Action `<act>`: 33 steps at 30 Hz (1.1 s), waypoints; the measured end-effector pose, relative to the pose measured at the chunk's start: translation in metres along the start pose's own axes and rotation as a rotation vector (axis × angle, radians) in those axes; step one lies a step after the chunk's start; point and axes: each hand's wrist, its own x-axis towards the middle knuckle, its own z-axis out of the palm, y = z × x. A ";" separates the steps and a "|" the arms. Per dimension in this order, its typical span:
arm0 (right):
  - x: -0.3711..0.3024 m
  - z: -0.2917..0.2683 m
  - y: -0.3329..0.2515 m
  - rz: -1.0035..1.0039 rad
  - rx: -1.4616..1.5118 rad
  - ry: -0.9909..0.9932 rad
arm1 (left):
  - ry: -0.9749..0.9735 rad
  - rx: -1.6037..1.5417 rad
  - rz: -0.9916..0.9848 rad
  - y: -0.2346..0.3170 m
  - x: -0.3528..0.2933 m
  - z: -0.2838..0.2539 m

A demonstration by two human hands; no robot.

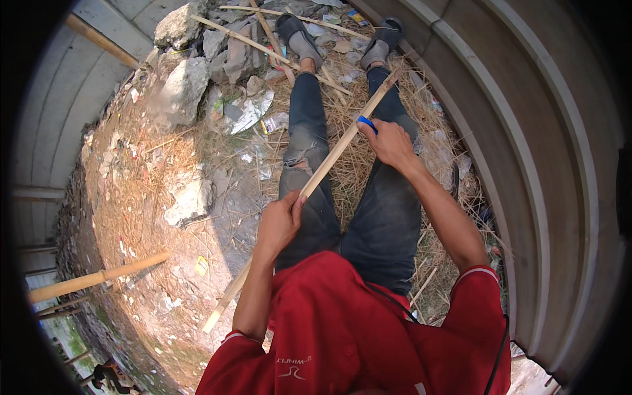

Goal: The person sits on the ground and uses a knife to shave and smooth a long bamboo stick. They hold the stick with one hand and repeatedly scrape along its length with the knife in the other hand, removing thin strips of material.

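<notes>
A long pale bamboo strip [336, 153] lies slantwise over my outstretched legs, from near my right shin down past my left forearm. My left hand [279, 222] is closed around its middle, above my left thigh. Farther up the strip, my right hand [393, 143] grips a small blue tool [366, 124], possibly a cutter, pressed against the strip. Its blade, if any, is hidden by the hand and the strip. The strip's lower end [217, 317] sticks out beyond my left forearm.
A corrugated metal wall [526, 171] curves close along my right. Large broken rocks [186, 87] and more bamboo strips [253, 43] lie by my feet. Straw and litter [253, 113] cover the ground. A bamboo pole [105, 275] juts in at left; another person [110, 376] is far lower left.
</notes>
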 end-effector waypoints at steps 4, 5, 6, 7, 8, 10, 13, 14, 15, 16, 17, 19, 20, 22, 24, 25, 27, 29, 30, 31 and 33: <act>0.000 0.003 0.004 0.070 0.012 -0.048 | 0.010 0.030 -0.001 0.007 0.007 0.004; -0.002 0.002 0.002 0.115 0.059 -0.078 | 0.013 0.017 0.003 0.009 0.009 0.003; -0.008 0.004 -0.006 0.060 0.085 -0.111 | 0.014 0.011 0.003 0.010 0.010 0.002; -0.020 0.007 -0.016 0.006 0.111 -0.145 | 0.031 0.031 0.023 0.009 0.012 0.003; -0.033 0.013 -0.026 -0.046 0.140 -0.172 | 0.045 0.054 0.048 0.008 0.016 0.005; -0.064 0.039 -0.049 -0.200 0.143 -0.257 | 0.059 0.059 0.063 0.009 0.019 0.005; -0.069 0.028 -0.069 -0.259 0.101 -0.297 | 0.080 0.020 0.031 0.008 0.018 0.004; -0.066 0.031 -0.063 -0.232 0.060 -0.252 | 0.081 0.024 0.027 0.007 0.017 0.005; -0.056 0.036 -0.055 -0.208 0.020 -0.205 | 0.086 0.031 0.025 0.006 0.017 0.003; -0.043 0.037 -0.044 -0.186 -0.020 -0.159 | 0.066 0.041 0.027 0.004 0.012 -0.003; -0.012 0.012 -0.025 -0.086 -0.034 -0.159 | 0.042 0.047 0.032 0.000 0.002 -0.011; 0.015 -0.018 0.014 -0.011 -0.093 -0.096 | 0.029 0.090 0.077 -0.006 -0.009 -0.020; 0.018 -0.014 0.030 -0.038 -0.139 -0.042 | 0.041 0.123 0.105 -0.008 -0.015 -0.020; 0.043 -0.020 0.078 0.177 -0.077 0.151 | 0.018 0.141 0.088 -0.013 -0.035 -0.029; 0.064 -0.064 0.178 0.443 -0.136 0.256 | -0.034 0.099 0.030 -0.025 -0.051 -0.053; 0.057 -0.080 0.210 0.490 -0.212 0.278 | -0.019 0.071 -0.013 -0.036 -0.061 -0.061; 0.044 -0.105 0.233 0.515 -0.157 0.376 | 0.009 0.019 -0.101 -0.051 -0.075 -0.073; 0.037 -0.099 0.227 0.418 -0.066 0.468 | 0.060 -0.043 -0.118 -0.055 -0.066 -0.056; 0.032 -0.094 0.216 0.373 -0.017 0.514 | 0.083 -0.071 -0.123 -0.049 -0.057 -0.049; 0.031 -0.090 0.205 0.349 0.055 0.467 | 0.069 -0.100 -0.135 -0.040 -0.048 -0.040; 0.025 -0.075 0.166 0.318 0.215 0.381 | 0.088 -0.138 -0.102 -0.032 -0.031 -0.025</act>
